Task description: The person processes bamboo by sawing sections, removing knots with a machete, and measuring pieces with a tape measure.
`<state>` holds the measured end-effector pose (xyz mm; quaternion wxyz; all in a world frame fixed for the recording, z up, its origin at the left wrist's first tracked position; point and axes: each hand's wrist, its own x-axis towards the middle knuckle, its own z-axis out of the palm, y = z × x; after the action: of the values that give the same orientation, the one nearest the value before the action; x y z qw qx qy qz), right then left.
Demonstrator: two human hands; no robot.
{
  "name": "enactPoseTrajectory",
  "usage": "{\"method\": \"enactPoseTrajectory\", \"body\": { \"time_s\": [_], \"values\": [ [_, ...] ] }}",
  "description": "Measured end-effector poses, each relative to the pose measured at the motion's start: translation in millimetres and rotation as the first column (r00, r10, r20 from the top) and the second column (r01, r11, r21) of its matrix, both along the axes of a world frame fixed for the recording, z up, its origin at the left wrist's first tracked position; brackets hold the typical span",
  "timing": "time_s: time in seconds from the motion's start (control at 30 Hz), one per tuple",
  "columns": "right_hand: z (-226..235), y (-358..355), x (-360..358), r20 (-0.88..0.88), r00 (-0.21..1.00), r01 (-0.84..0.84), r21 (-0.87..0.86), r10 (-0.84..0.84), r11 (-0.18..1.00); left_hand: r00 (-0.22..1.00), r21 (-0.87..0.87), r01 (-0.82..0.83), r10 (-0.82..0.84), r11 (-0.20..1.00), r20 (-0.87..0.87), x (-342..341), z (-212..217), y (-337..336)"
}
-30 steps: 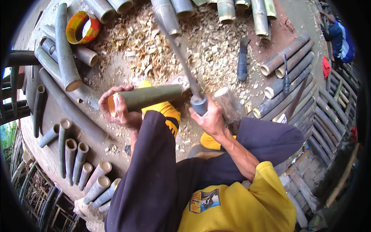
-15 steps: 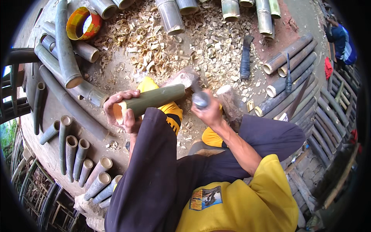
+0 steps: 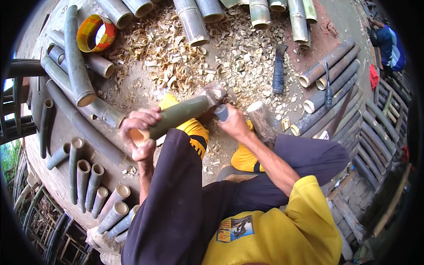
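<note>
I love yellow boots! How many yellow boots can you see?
2. One boot is under the bamboo in the left hand. The other is below the right hand, which grips a tool.

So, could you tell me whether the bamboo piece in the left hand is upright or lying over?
Lying over. The bamboo piece slants nearly flat, its cut end gripped in the left hand, its far end on a wooden block.
</note>
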<state>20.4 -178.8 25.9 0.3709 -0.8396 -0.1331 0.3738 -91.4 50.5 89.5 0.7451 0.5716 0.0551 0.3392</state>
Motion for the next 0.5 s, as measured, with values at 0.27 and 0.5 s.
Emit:
{"method": "enactPoseTrajectory", "body": {
  "time_s": [0.27, 0.5],
  "values": [
    [50.6, -1.5, 1.4, 0.168, 0.983, 0.018, 0.325, -0.077, 0.945, 0.972, -0.063, 0.227, -0.230, 0.972, -0.041, -22.7, 9.4, 9.4],
    [34.4, -5.3, 5.6, 0.028, 0.993, -0.116, 0.079, 0.114, 0.990, 0.943, -0.054, 0.310, -0.315, 0.949, -0.112, -33.2, 15.3, 14.2]
  ]
}}
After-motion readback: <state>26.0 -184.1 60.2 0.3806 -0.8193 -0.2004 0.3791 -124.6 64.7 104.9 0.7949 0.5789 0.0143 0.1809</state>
